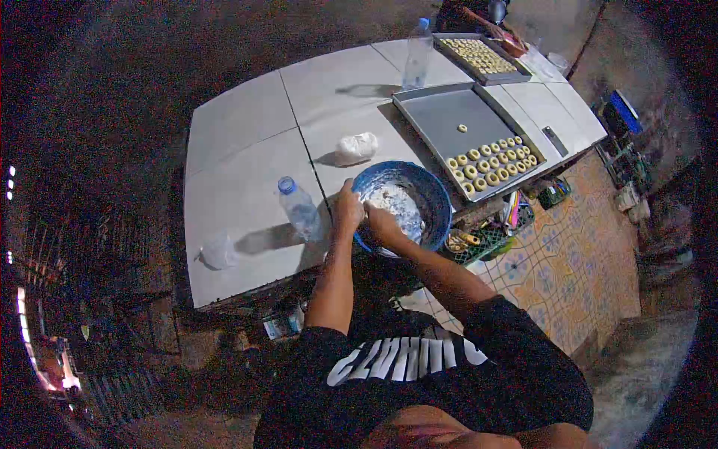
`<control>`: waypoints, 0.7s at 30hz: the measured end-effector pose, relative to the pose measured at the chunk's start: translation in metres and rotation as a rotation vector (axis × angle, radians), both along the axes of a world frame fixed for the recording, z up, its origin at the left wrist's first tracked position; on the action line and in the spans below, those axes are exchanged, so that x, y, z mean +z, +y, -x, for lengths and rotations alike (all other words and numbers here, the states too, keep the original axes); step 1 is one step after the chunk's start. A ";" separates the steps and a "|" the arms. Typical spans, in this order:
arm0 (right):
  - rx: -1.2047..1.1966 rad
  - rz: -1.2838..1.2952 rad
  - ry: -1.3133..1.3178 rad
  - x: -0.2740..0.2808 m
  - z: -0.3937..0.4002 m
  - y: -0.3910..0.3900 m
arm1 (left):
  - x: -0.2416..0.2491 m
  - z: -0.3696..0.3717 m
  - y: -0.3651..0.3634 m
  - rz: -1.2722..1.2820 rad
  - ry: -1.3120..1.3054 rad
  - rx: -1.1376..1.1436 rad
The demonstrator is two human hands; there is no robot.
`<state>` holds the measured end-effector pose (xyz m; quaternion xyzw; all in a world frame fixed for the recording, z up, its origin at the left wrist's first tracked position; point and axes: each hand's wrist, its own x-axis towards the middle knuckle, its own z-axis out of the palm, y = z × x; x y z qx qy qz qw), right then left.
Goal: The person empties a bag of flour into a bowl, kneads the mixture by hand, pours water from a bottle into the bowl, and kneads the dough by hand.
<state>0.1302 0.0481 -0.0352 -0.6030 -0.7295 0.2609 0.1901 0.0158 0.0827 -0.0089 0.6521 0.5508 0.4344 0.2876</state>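
Observation:
A blue bowl (439,196) with whitish, floury mix on its inside stands at the table's front edge. My left hand (348,206) is closed at the bowl's left rim. Inside the bowl's left part is my right hand (380,223), its fingers closed on something I cannot make out. A white plastic bag (357,148) lies just behind the bowl. To the left stands a clear bottle with a blue cap (301,212). Right of the bowl, a grey tray (449,120) holds several ring-shaped dough pieces in rows at its near end.
Farther back are a second full tray (482,58), another bottle (417,60) and a person's hands (512,37) at a reddish bowl. A phone (554,141) lies right of the trays, a small bag (218,253) at the left. Baskets (490,243) sit below the table edge.

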 end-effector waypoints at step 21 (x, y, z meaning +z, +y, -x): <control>0.496 0.263 -0.144 0.066 -0.037 -0.016 | -0.035 0.000 0.010 -0.095 0.062 0.117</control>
